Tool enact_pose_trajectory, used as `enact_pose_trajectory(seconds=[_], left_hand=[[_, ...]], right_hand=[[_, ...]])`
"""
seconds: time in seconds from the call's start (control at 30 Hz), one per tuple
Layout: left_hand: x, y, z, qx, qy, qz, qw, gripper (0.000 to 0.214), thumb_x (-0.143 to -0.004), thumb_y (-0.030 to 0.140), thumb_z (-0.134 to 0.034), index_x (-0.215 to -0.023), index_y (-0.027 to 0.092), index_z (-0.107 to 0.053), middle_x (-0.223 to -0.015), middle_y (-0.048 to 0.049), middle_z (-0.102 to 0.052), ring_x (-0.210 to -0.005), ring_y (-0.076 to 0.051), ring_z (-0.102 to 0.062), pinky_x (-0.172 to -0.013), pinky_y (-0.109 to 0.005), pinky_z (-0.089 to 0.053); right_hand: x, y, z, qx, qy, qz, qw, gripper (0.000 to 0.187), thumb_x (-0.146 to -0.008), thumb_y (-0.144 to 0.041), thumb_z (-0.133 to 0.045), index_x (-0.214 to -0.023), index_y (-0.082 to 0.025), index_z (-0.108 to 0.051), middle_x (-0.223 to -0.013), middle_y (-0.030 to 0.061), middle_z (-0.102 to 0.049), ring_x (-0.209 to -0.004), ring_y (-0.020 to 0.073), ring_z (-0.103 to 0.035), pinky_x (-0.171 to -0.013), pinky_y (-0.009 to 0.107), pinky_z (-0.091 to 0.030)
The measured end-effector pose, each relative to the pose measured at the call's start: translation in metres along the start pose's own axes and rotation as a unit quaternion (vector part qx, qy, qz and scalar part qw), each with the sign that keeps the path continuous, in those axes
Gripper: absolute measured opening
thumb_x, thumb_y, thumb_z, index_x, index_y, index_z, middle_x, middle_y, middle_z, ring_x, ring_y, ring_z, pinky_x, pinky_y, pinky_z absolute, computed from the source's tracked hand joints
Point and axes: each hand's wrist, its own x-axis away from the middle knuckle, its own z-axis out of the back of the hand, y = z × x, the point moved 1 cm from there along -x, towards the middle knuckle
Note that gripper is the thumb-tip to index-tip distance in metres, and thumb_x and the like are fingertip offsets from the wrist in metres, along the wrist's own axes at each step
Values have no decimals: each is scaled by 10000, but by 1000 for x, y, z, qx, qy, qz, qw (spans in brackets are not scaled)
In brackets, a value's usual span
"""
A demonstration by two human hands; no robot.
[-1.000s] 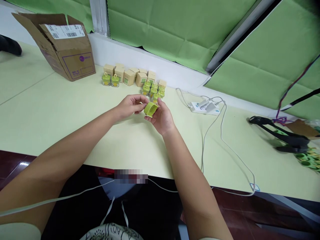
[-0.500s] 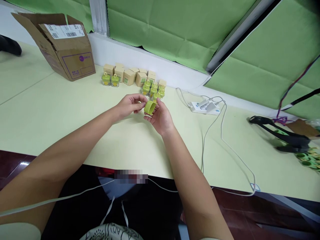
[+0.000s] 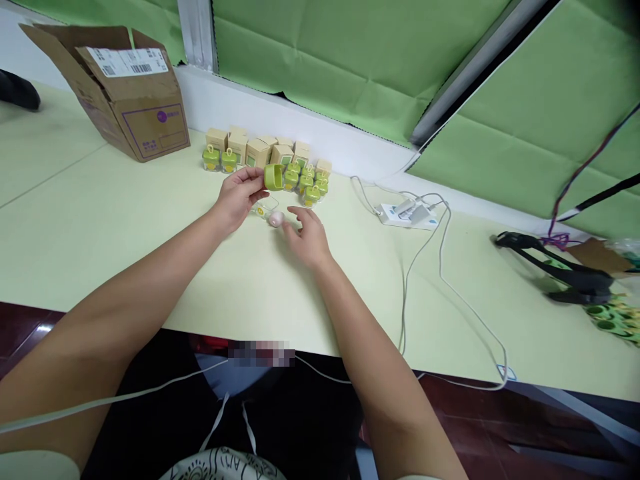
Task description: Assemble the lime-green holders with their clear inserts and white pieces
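My left hand [image 3: 239, 199] pinches a hollow yellow-green cap [image 3: 273, 177] and holds it above the table, its opening visible. On the table just below lies a small pale pink, rounded piece [image 3: 276, 219] with a thin loop. Beside it is a small clear piece with a yellow mark [image 3: 260, 211], partly hidden by my left fingers. My right hand [image 3: 309, 237] is to the right of the pink piece, fingers apart and holding nothing. Several small clear jars with green caps [image 3: 311, 195] stand close behind my hands, and two more such jars [image 3: 229, 160] are farther left.
Several small cardboard boxes [image 3: 259, 152] line the wall behind the jars. A large open carton [image 3: 155, 130] stands at the back left. On the right are a power strip [image 3: 407, 216] with white cables, a black curved object [image 3: 560, 267] and green ring-shaped parts [image 3: 613, 323].
The green cap has gone from between both hands to my left hand alone, moving left and back. My right hand has let go and lowered, and the pink piece has come into view.
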Motion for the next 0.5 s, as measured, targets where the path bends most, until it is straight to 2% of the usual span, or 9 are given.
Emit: enact_pose_trajectory(seconds=[0.1, 0.2, 0.3, 0.4, 0.5], left_hand=[[-2, -3, 2, 3, 29, 2, 1000, 151, -749, 85, -764, -847, 164, -682, -836, 5, -718, -848, -117, -701, -917, -297, -583], [-1, -4, 1, -9, 34, 14, 999, 149, -755, 79, -757, -852, 162, -681, -845, 2, -725, -836, -119, -704, -952, -332, -592], [2, -4, -1, -20, 28, 28, 999, 131, -760, 93, -756, -847, 160, -683, -848, -3, -726, -826, -124, -708, -948, -342, -604], [4, -2, -3, -20, 23, 46, 998, 122, -758, 84, -740, -836, 156, -681, -829, -8, -720, -807, -130, -709, -922, -343, -617], [7, -1, -6, -18, 21, 64, 998, 116, -758, 70, -711, -823, 156, -670, -802, -10, -713, -777, -129, -700, -893, -337, -627]], right_hand=[[2, -3, -11, 56, -32, 33, 997, 409, -944, -448, -661, -1281, -216, -683, -1421, 165, -687, -1345, 353, -592, -1182, 574, -462], [2, -8, -18, 75, -62, 8, 995, 384, -947, -419, -654, -1276, -221, -642, -1253, 142, -746, -1178, 335, -665, -1053, 531, -539], [2, -12, -20, 73, -48, -18, 996, 294, -957, -395, -614, -1205, -237, -617, -1154, 111, -743, -995, 290, -697, -917, 471, -574], [3, -12, -18, 54, -25, -24, 998, 264, -951, -400, -594, -1158, -237, -599, -1177, 112, -723, -902, 251, -702, -883, 447, -585], [5, -14, -18, 58, -29, -12, 998, 320, -921, -357, -595, -1212, -226, -607, -1217, 130, -706, -900, 254, -706, -915, 473, -597]])
